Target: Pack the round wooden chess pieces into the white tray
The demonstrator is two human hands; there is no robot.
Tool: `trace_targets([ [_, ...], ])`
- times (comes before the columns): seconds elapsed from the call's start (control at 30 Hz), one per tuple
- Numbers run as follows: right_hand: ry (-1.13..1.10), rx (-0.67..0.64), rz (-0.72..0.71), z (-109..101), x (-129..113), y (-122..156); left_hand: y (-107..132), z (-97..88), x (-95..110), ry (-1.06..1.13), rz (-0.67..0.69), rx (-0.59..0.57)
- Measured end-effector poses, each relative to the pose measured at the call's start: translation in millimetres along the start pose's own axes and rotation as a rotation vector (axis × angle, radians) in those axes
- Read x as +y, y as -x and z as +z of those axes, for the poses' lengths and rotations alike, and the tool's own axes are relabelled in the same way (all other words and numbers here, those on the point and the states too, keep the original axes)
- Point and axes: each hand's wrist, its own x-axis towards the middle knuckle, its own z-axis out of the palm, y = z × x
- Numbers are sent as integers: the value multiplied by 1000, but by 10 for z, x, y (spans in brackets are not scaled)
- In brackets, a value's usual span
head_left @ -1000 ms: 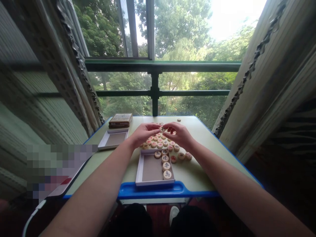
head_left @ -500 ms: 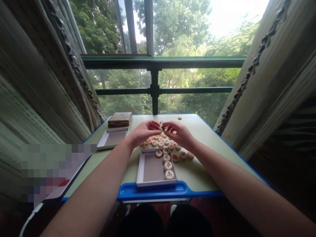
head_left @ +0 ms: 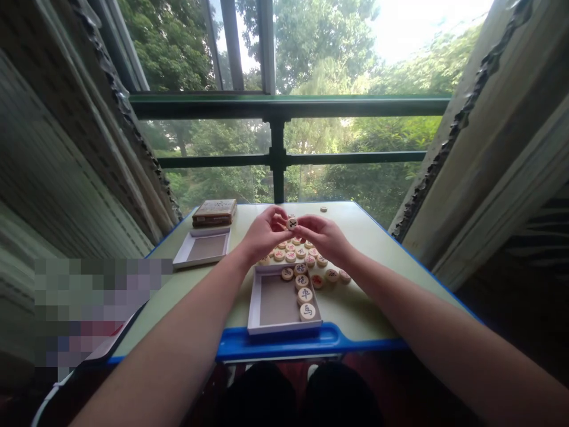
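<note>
Above the far part of the table, a round wooden Chinese chess piece (head_left: 291, 223) with a dark character is pinched between my two hands. My left hand (head_left: 265, 232) has its fingertips at the piece's left side, fingers curled. From the right, my right hand (head_left: 323, 236) grips the same piece with thumb and fingers closed. Below them lie several loose chess pieces (head_left: 290, 257), marked in red or dark, partly hidden by the hands. Nearer to me is a shallow white box tray (head_left: 255, 302). Several dark-marked pieces (head_left: 304, 295) line its right side and far edge.
A second shallow tray (head_left: 176, 261) lies at the left, with a brown box (head_left: 215, 211) behind it. One lone piece (head_left: 323, 209) sits near the far edge. A blue rim (head_left: 280, 345) borders the pale green table (head_left: 377, 308). Curtains and a green railing surround it.
Both hands have come up slightly, and the held piece now shows its marked face more plainly toward me. The pieces in the tray have not moved within it.
</note>
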Motion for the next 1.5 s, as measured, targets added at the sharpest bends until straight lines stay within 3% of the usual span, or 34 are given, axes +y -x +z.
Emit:
trace_targets([
  [0.37,-32,65,138,-32,-27,-16,28,-124,92,-408,174,-95],
  [0.5,-2,41,139,-28,-16,-15,16,-127,51,-411,81,-110],
  [0.7,169,-19,18,-5,31,-12,9,-142,20,-378,-52,-129],
  [0.87,316,-62,11,-38,20,-5,7,-230,0,-180,-199,-275],
  [1.0,448,-175,73,-70,-59,6,14,-314,30,-131,-305,-352],
  [1.23,628,-416,192,-34,-143,59,19,-351,31,-331,-371,-529],
  [1.5,659,-495,176,-7,-188,72,25,-358,54,-355,-368,-596],
])
